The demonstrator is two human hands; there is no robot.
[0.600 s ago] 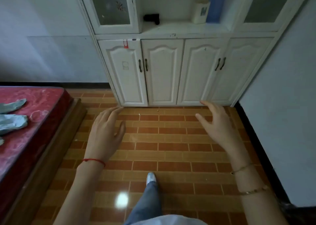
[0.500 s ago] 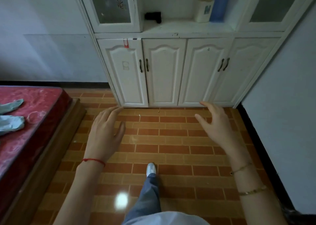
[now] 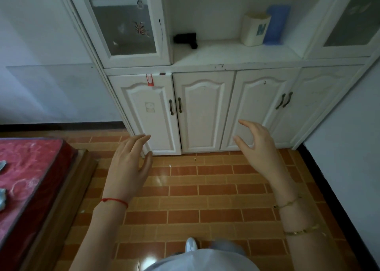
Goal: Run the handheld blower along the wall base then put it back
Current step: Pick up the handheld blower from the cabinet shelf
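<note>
Open shelf recess of the white wooden cabinet (image 3: 236, 65): a black handheld blower (image 3: 186, 40) lay at its left rear; a cream cylindrical container (image 3: 255, 29) and a blue rectangular box (image 3: 276, 24) stood touching at the right rear. Bare shelf surface lay between blower and container and along the front edge. Glass-fronted cabinet doors (image 3: 123, 21) flanked the recess, closed. Lower panelled doors (image 3: 202, 112) closed. Orange brick-pattern tiled floor (image 3: 205, 198) lay bare before the cabinet. A red-covered bed on a wooden frame (image 3: 30, 178) bounded the left side; a pale wall with black skirting (image 3: 333, 188) bounded the right. Left hand (image 3: 127, 168) and right hand (image 3: 259, 151) hovered empty, fingers spread, apart from the doors.
</note>
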